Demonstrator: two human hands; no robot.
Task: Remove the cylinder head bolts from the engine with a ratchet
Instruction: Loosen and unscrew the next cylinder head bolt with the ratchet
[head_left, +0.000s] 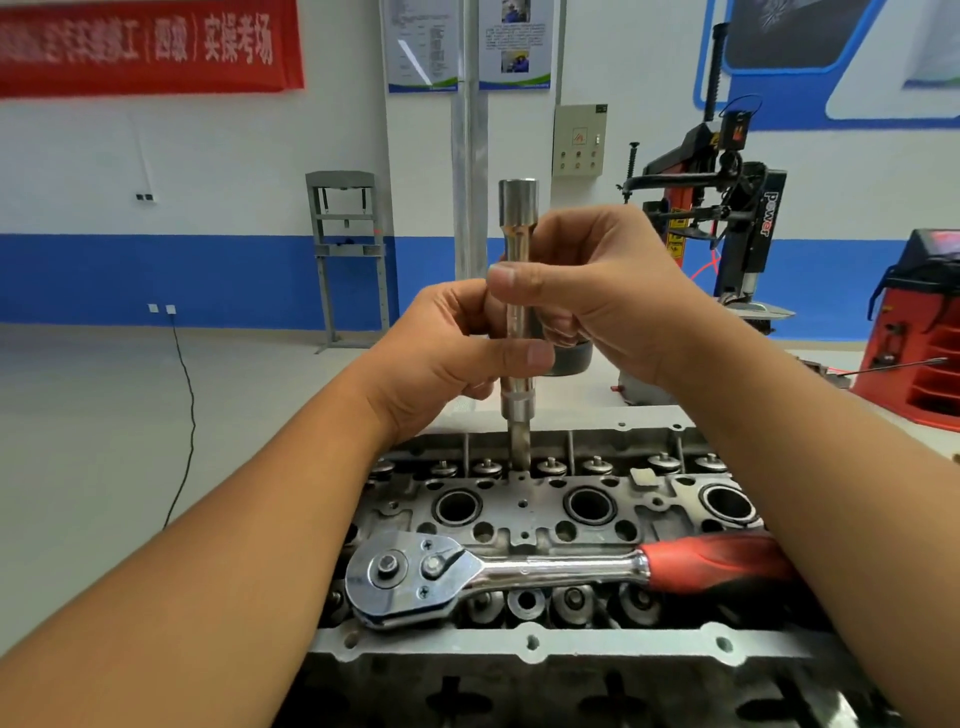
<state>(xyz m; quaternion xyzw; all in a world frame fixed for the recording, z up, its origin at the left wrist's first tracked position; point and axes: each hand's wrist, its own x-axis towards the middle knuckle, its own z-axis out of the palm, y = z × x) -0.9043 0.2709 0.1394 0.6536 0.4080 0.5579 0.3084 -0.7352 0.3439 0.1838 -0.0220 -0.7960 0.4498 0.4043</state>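
Both hands grasp a long chrome steel socket extension (515, 291) held upright: left hand (447, 353) pinching low, right hand (587, 291) pinching above. Its lower end enters a bolt well in the grey cast-metal cylinder head (524, 514); the bolt itself is hidden. A chrome ratchet with red handle (519, 571) lies across the head, handle end covered by the right forearm.

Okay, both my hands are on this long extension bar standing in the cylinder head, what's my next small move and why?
Probably lift the extension bar straight up. Both your left hand and right hand pinch it upright, its tip sits in a bolt hole of the cylinder head, and the ratchet lies detached, so the bolt looks loosened.
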